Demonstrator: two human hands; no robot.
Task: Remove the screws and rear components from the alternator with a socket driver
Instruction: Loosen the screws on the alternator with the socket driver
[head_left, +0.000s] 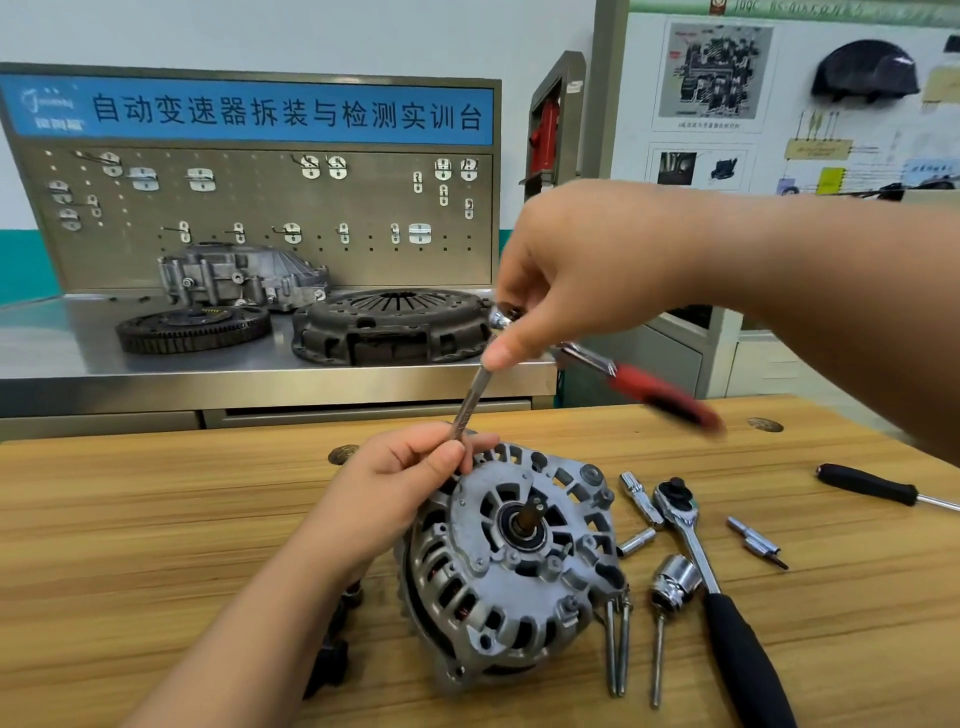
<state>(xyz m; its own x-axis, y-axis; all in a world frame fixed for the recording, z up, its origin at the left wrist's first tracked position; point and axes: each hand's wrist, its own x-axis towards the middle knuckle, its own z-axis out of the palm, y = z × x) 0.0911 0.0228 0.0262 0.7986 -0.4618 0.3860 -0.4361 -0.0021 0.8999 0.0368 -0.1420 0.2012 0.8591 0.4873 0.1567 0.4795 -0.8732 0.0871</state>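
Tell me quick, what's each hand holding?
Left hand: pinches the thin silver extension bar.
Right hand: grips the red-handled silver ratchet.

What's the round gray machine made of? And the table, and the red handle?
The alternator looks like cast metal, probably aluminium: dull gray, matte, slightly rough. The table looks like wood or wood-look laminate: tan with grain streaks. The red handle is blurred; probably a plastic or rubber grip.

1 head-worn wide-angle camera looks forward and down, close over the alternator (511, 564).
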